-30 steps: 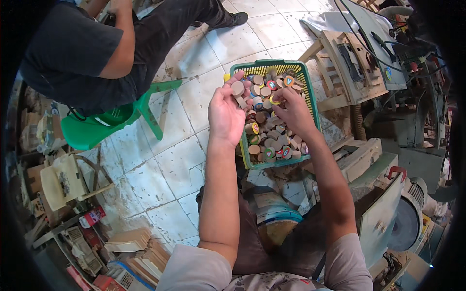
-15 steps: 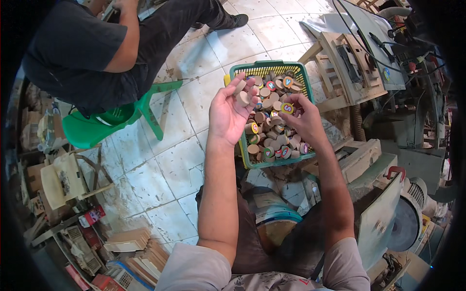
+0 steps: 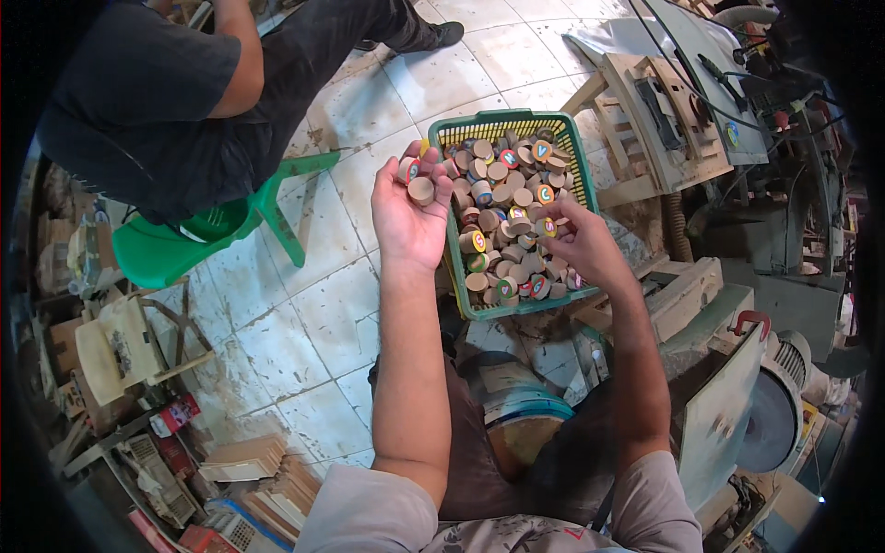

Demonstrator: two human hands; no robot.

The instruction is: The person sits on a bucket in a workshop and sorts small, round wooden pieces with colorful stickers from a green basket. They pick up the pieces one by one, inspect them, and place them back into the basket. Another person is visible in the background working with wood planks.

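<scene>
A green plastic basket (image 3: 516,118) with a yellow inner lattice is full of small round wooden discs (image 3: 502,194). Some discs have coloured faces in red, yellow, orange, green or blue; others show plain wood. My left hand (image 3: 410,226), palm up beside the basket's left rim, has its fingers curled round a plain disc (image 3: 421,191) and a red-edged disc (image 3: 409,170). Over the right half of the heap, my right hand (image 3: 590,247) pinches a yellow-faced disc (image 3: 548,227) between thumb and forefinger.
A person in dark clothes (image 3: 157,83) sits on a green plastic stool (image 3: 147,253) at the left. Wooden frames (image 3: 636,120) stand right of the basket. A machine with a grey disc (image 3: 770,424) is at my right. Stacked boards (image 3: 267,488) lie lower left.
My left hand has shifted left, off the basket's edge, with its discs. My right hand has dipped slightly lower in the picture, still with the yellow-faced disc.
</scene>
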